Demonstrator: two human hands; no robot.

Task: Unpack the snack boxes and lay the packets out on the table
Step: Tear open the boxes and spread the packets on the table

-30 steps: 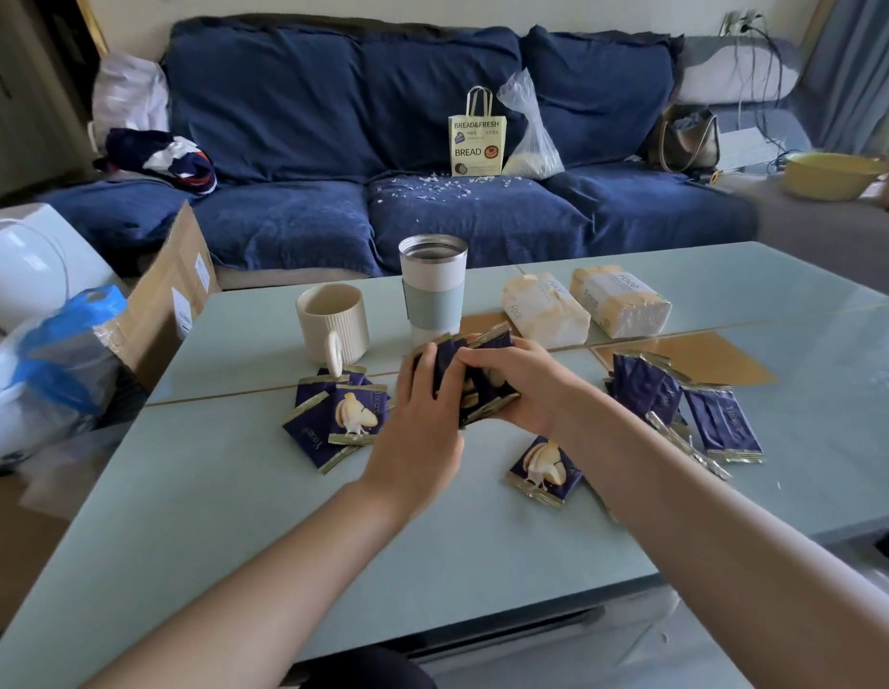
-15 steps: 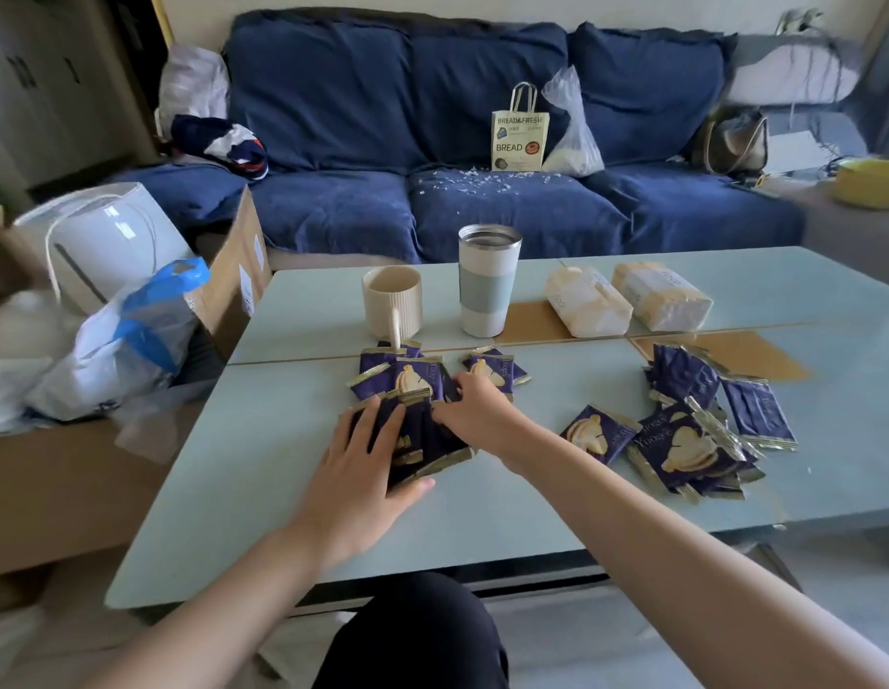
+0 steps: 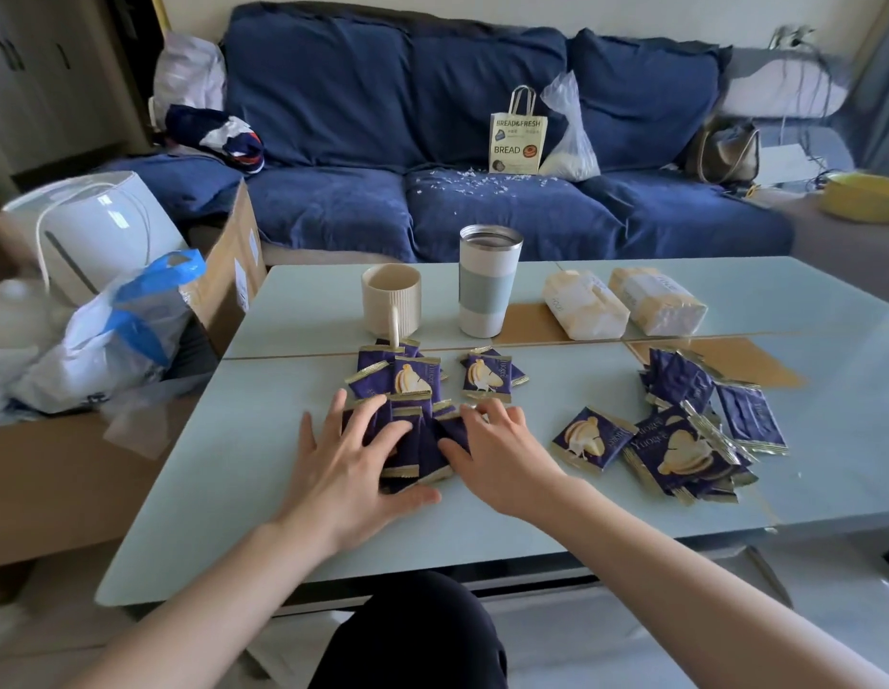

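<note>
Head view: both hands are down on a small stack of purple packets (image 3: pixel 417 450) at the table's (image 3: pixel 224 464) near centre. The left hand (image 3: pixel 348 469) lies flat on the stack's left side, fingers spread and nearly straight, pressing rather than gripping. The right hand (image 3: pixel 492 450) sits at the stack's 3 o'clock, fingers bent over its far right corner; whether it pinches a packet or only pushes, I cannot tell.

At the stack's 12 o'clock, just beyond the fingertips, lie two little groups already laid out (image 3: pixel 398 377) and (image 3: pixel 489 375), near a ribbed mug (image 3: pixel 390 300) and a tumbler (image 3: pixel 487 281). At 3 o'clock, well apart, a loose packet (image 3: pixel 589 440) sits beside a jumbled pile (image 3: pixel 691 440). Two pale wrapped packs (image 3: pixel 621 303) lie at about 1 o'clock (unopened, as far as I can see).

The risk, I judge: the wrappers look slick and overlap, so a sideways spread under flat palms could drag several at once, shove the far groups into the mug, or leave packets face down and bunched instead of laid out singly.
</note>
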